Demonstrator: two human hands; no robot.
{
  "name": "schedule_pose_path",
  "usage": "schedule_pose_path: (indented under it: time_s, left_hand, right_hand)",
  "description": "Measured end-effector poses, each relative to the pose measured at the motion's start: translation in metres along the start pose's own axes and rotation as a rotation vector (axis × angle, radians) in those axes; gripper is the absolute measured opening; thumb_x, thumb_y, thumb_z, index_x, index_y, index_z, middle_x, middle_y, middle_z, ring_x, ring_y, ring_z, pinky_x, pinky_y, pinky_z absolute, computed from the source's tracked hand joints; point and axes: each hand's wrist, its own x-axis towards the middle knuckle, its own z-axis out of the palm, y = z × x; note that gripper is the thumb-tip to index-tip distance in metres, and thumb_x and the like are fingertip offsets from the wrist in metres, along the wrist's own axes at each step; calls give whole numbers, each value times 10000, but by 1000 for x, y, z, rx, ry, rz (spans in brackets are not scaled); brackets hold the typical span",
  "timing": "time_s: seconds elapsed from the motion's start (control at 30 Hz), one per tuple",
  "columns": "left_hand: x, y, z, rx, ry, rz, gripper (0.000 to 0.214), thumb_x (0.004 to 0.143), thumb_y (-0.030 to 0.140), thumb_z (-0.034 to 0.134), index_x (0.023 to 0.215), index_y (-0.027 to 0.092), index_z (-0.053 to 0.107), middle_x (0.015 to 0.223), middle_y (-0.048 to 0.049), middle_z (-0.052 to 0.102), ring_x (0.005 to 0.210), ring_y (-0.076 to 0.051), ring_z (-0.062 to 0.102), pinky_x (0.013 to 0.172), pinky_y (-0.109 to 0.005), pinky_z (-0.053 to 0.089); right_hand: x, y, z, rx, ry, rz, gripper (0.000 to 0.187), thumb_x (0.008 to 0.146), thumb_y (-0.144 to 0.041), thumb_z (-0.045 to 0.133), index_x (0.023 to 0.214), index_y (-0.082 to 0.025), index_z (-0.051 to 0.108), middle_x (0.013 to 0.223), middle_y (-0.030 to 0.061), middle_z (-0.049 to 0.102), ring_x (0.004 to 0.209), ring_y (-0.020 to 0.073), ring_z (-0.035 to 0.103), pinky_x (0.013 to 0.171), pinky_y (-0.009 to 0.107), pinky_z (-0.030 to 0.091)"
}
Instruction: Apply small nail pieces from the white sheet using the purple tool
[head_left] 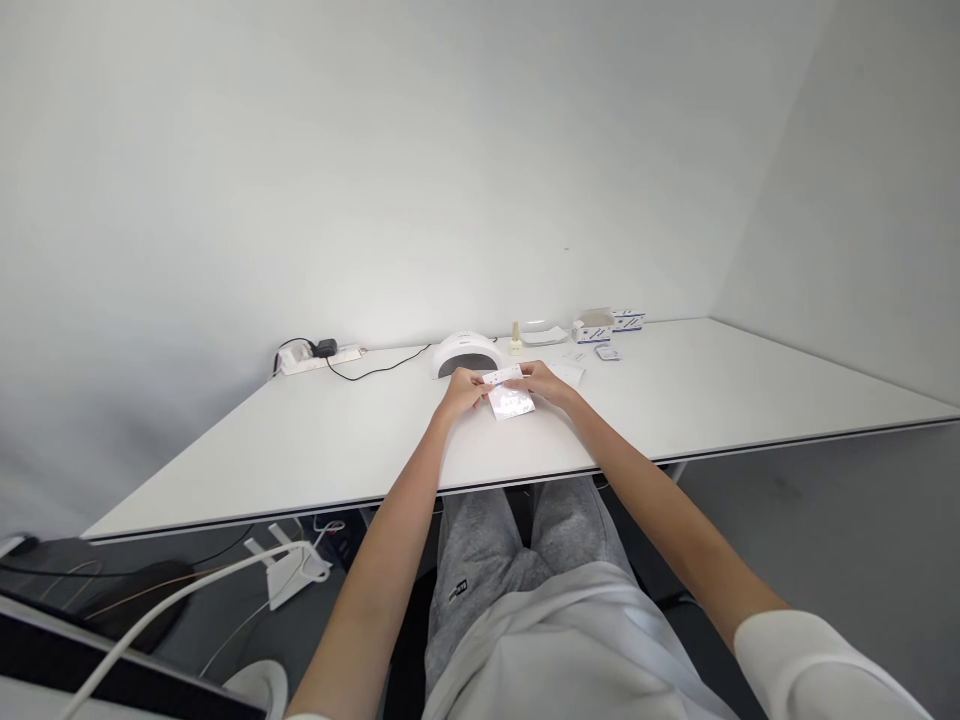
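Note:
Both my arms reach out over the white table [315, 440]. My left hand [463, 389] and my right hand [547, 381] pinch the two ends of a small white strip [502, 376] held just above the tabletop. Under the strip lies a small shiny sheet or packet [512, 402], close to both hands. Right behind my hands stands a white dome-shaped nail lamp [466, 352]. The fingers of both hands are closed on the strip.
A small yellowish bottle [516, 339], a white dish [544, 334], small white-and-blue boxes [600, 327] and small packets [607, 352] sit at the back. A power strip [319, 356] with a black cable lies at the back left. Cables and a white router [289, 572] are under the table.

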Motion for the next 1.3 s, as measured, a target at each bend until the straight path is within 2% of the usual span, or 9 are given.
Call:
schedule_pose_path:
  time_s: [0.47, 0.73, 0.87, 1.03, 1.3]
  left_hand:
    - [-4, 6, 0, 3, -1, -24, 249, 746, 267, 689, 560, 131, 593, 462, 1, 551, 366, -70, 423, 447, -229, 332]
    - [-1, -2, 1, -1, 10, -6, 216, 750, 226, 676, 575, 121, 606, 531, -20, 604, 361, -59, 434, 449, -225, 338]
    - [0, -2, 2, -11, 12, -7, 185, 751, 221, 682, 608, 115, 633, 561, -19, 614, 369, -55, 439, 446, -222, 343]
    - [-3, 6, 1, -19, 16, -21, 252, 751, 216, 689, 541, 125, 583, 508, -10, 587, 360, -53, 423, 451, -226, 343]
    - [-4, 6, 1, -11, 11, -18, 270, 746, 218, 701, 525, 130, 571, 454, 6, 550, 347, -59, 416, 452, -233, 339]
  right_hand:
    - [2, 1, -2, -30, 10, -17, 329, 550, -272, 855, 826, -129, 747, 811, 45, 715, 723, 163, 626, 637, 252, 472]
    - [4, 5, -1, -4, 43, 18, 349, 553, -272, 870, 846, -124, 753, 870, 87, 736, 771, 196, 650, 642, 266, 490]
    - [2, 3, -1, -9, 43, 27, 356, 577, -288, 869, 875, -133, 752, 931, 96, 740, 796, 204, 661, 651, 271, 503]
    - [0, 2, -1, -28, 48, 27, 360, 635, -342, 842, 915, -133, 753, 935, 95, 741, 804, 204, 664, 660, 273, 514]
    - [2, 4, 0, -10, 71, 9, 365, 690, -444, 792, 864, -127, 748, 870, 92, 734, 761, 187, 651, 648, 265, 510]
